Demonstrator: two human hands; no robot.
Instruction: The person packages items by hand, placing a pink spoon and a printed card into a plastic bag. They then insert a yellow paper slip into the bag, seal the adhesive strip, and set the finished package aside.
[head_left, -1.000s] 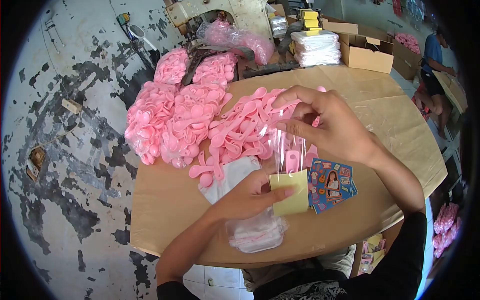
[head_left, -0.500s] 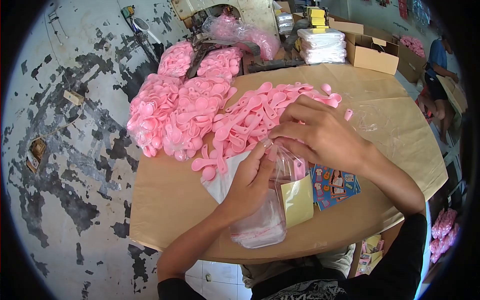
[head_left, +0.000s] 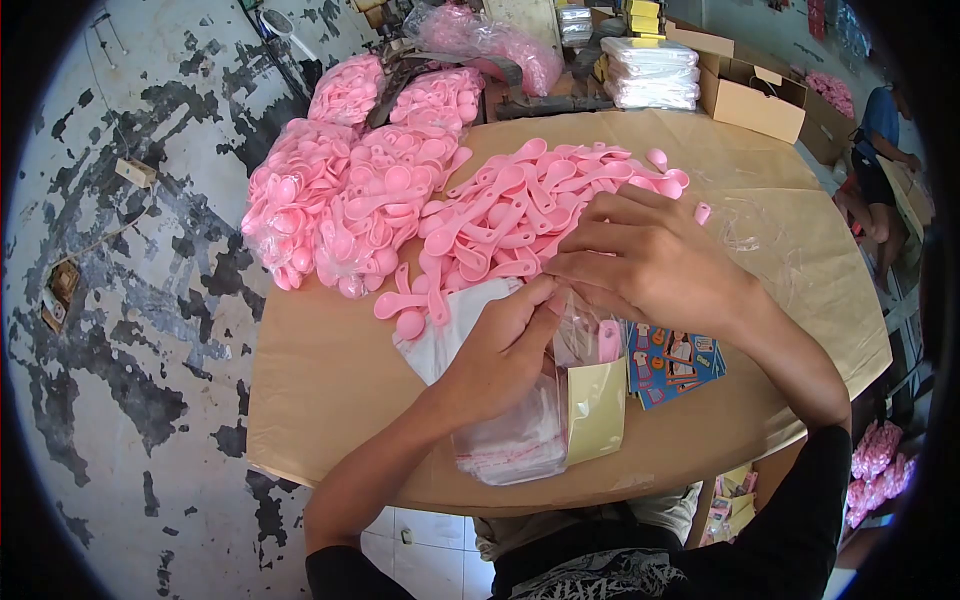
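Note:
Both my hands pinch the top edge of a clear plastic bag (head_left: 578,338) in front of me. My left hand (head_left: 510,345) is closed on its left side, thumb and fingertips together. From the right, my right hand (head_left: 655,255) grips the same edge with bent fingers; its fingertips are partly hidden. Inside the bag show a pink measuring spoon (head_left: 609,341) and a pale yellow card (head_left: 596,410). A stack of flat clear bags (head_left: 510,440) lies under my left hand. Blue printed cards (head_left: 675,365) lie below my right hand. Just beyond my fingers spreads a loose pile of pink spoons (head_left: 500,215).
Stuffed bags of pink spoons (head_left: 340,200) stand at the table's left. At the back are a stack of clear packets (head_left: 650,75) and an open cardboard box (head_left: 755,100). Brown paper covers the table (head_left: 340,400). Another person (head_left: 880,140) sits at far right.
The view has shifted slightly. Both hands stay together at the bag's top, and the bag with the yellow card hangs a little more upright.

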